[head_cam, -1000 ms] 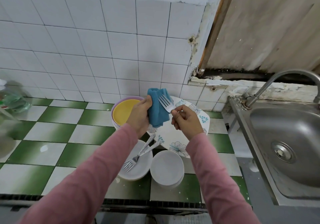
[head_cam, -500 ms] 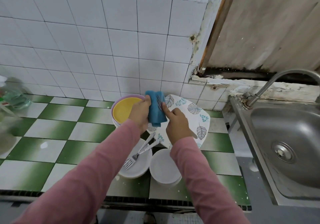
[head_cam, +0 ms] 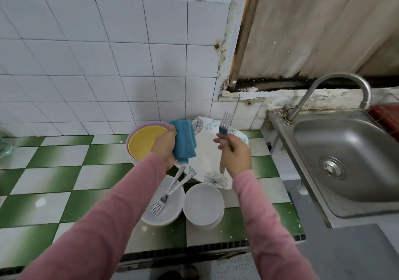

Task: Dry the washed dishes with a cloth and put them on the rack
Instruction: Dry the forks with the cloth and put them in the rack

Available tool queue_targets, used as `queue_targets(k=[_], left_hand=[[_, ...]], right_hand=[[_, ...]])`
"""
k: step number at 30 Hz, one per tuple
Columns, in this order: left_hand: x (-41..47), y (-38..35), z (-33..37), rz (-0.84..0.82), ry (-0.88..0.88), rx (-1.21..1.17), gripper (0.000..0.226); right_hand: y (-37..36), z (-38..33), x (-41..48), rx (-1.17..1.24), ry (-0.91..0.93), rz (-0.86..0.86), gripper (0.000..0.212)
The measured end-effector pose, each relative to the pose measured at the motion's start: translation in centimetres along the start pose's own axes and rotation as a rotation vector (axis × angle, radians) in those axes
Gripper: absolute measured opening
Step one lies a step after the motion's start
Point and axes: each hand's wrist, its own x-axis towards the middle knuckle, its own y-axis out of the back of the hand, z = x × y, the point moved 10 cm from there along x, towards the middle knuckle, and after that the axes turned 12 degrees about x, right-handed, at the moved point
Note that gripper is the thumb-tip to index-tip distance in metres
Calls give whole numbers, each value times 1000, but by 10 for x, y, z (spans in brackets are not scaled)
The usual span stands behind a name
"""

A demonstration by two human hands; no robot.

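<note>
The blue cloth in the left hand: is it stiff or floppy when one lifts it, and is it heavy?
Probably floppy: the blue cloth folds and hangs down beside the left hand that grips it. Likely light, since one hand holds it up. Its ribbed surface probably resists slipping.

Left hand holds the folded blue cloth. Right hand grips a fork upright, tines up. Two forks lie in a white bowl on the checkered worktop.
</note>
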Motion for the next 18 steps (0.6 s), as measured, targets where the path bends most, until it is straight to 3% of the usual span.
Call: queue_targets(k=[5,8,11,18], left_hand=[[-12,-35,-2,-118,-13,192,36],[-22,-62,1,-185,-55,349,49],[-40,-93,4,-259,-118,494,44],[-109,-192,-17,-582,-145,660,50]], right_hand=[[33,-11,-14,17,28,146,20],[59,-23,-31,-72,38,251,16],[87,-40,-57,-195,51,324,14],[173,-57,-132,-265,-15,575,18]])
